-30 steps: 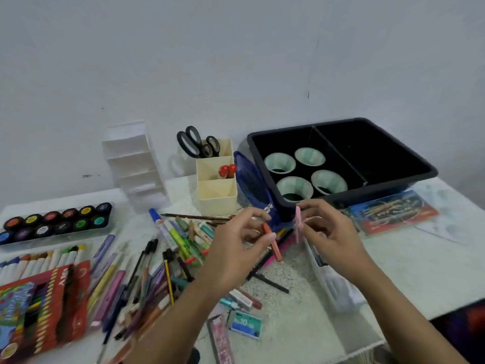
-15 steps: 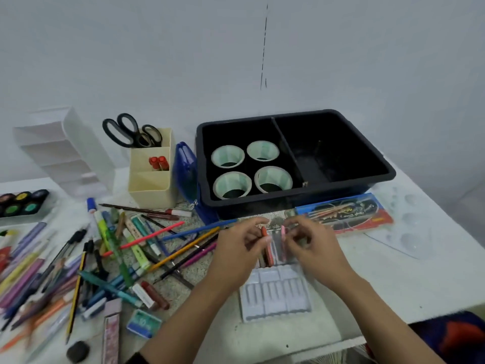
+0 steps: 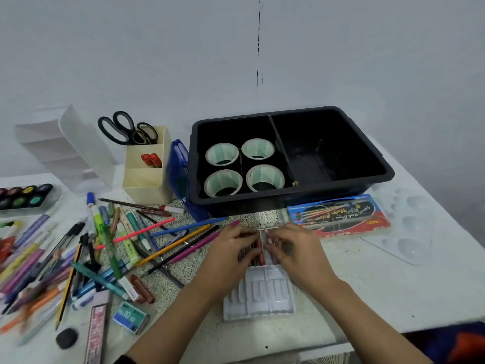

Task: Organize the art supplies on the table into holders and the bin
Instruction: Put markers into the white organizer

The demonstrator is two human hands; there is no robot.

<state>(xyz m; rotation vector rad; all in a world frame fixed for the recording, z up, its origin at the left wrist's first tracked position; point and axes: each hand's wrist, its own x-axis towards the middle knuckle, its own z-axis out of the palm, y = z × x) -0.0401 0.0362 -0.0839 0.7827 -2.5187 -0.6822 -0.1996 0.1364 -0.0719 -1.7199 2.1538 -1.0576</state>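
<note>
Left hand (image 3: 228, 249) and right hand (image 3: 298, 248) pinch crayons (image 3: 259, 249), fingers curled, over a clear tray (image 3: 262, 300) on a white table (image 3: 367, 285) strewn with pens (image 3: 118, 245), before a black bin (image 3: 341, 189) and a bare wall (image 3: 341, 61).

So the bin (image 3: 328, 110) is done in plain black, with four pale green tape rolls (image 3: 222, 153) seen inside it. The holder (image 3: 147, 185) is coloured cream and topped by black-handled scissors (image 3: 123, 128). The surface (image 3: 380, 285) is kept white, though a black-and-white speckled patch is spotted in the middle.
</note>
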